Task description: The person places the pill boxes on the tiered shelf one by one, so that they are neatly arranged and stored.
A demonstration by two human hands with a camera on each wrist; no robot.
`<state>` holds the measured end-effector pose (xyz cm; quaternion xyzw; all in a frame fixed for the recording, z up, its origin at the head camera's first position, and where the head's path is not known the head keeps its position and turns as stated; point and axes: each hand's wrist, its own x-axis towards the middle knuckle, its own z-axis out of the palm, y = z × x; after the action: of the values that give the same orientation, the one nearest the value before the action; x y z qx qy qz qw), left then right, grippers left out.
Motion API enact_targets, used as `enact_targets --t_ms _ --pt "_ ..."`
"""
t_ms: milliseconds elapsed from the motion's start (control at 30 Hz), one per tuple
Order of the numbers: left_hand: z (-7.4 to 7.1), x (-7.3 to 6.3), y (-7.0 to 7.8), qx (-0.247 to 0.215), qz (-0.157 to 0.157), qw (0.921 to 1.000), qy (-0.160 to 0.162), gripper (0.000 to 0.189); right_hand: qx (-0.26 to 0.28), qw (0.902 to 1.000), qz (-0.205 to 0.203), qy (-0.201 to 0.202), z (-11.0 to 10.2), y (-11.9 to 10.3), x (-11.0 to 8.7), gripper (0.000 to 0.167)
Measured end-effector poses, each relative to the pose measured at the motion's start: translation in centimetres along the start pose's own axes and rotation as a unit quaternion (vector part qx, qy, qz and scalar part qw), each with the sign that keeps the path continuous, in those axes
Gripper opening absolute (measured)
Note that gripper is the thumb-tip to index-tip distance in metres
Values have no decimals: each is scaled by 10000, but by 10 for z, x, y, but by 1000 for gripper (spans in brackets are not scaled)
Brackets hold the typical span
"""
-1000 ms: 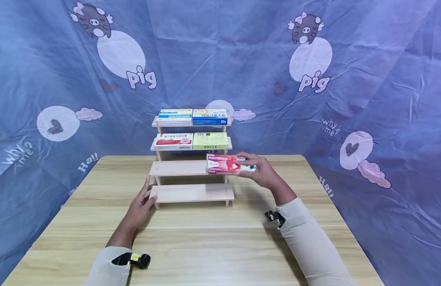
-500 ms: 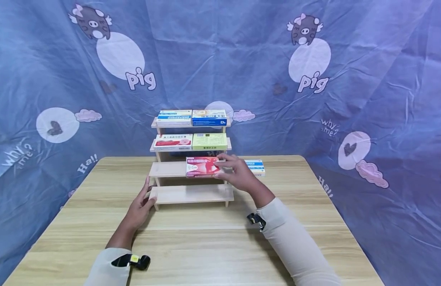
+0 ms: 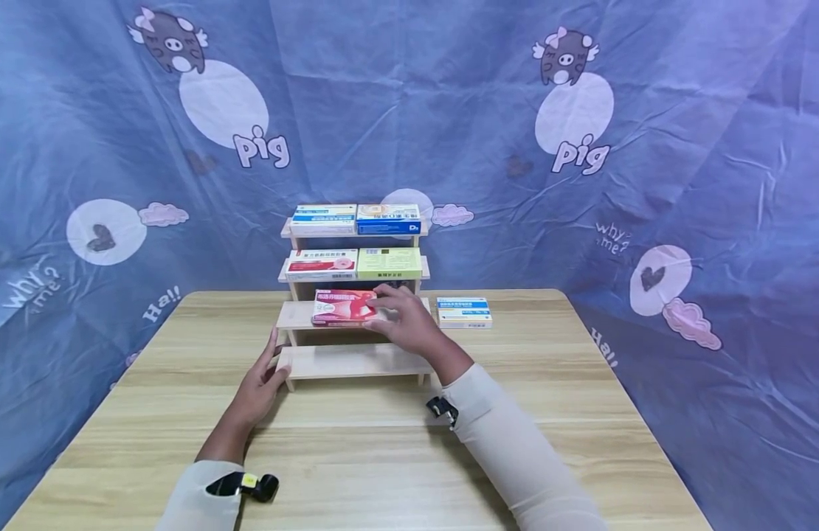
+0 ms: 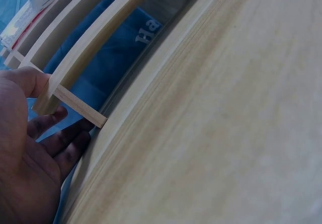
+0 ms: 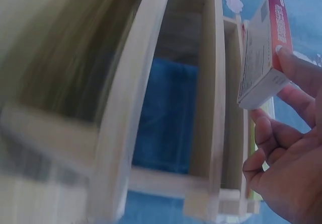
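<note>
A stepped wooden display rack (image 3: pixel 356 363) stands on the table. My left hand (image 3: pixel 258 385) holds the left end of its lowest shelf; the left wrist view shows the thumb on the board's edge and the other fingers beside and below it. Between thumb and fingers, my right hand (image 3: pixel 409 322) pinches a red and white medicine box (image 3: pixel 339 307) by its right end. That box overlaps the second shelf from the bottom, left of its middle. In the right wrist view the medicine box (image 5: pixel 259 58) is tilted, close over the shelf boards, its white side towards the camera.
Two medicine boxes, one white and blue (image 3: pixel 325 219) and one blue (image 3: pixel 389 220), lie on the top shelf. Below them are a white and red box (image 3: pixel 322 264) and a green box (image 3: pixel 389 263). Another blue and white box (image 3: pixel 464 312) lies on the table (image 3: pixel 356 472) right of the rack.
My right hand has carried the red medicine box leftwards along the second shelf from the bottom, uncovering the blue and white box on the table. The left hand stays at the rack's end.
</note>
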<state>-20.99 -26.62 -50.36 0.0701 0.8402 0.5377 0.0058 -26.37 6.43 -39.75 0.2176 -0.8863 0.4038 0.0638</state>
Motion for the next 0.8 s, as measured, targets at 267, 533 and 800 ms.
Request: enact_targets --t_ms 267,533,800 --pt "1 0 1 37 -65 10000 -22 82 -182 9997 -159 -30 22 -13 12 40" --pt "1 0 0 29 -45 10000 1 82 -508 9984 -236 -123 35 -18 24 39" --pt "2 1 -1 23 -62 10000 33 82 -747 9970 -175 -107 47 -18 30 39"
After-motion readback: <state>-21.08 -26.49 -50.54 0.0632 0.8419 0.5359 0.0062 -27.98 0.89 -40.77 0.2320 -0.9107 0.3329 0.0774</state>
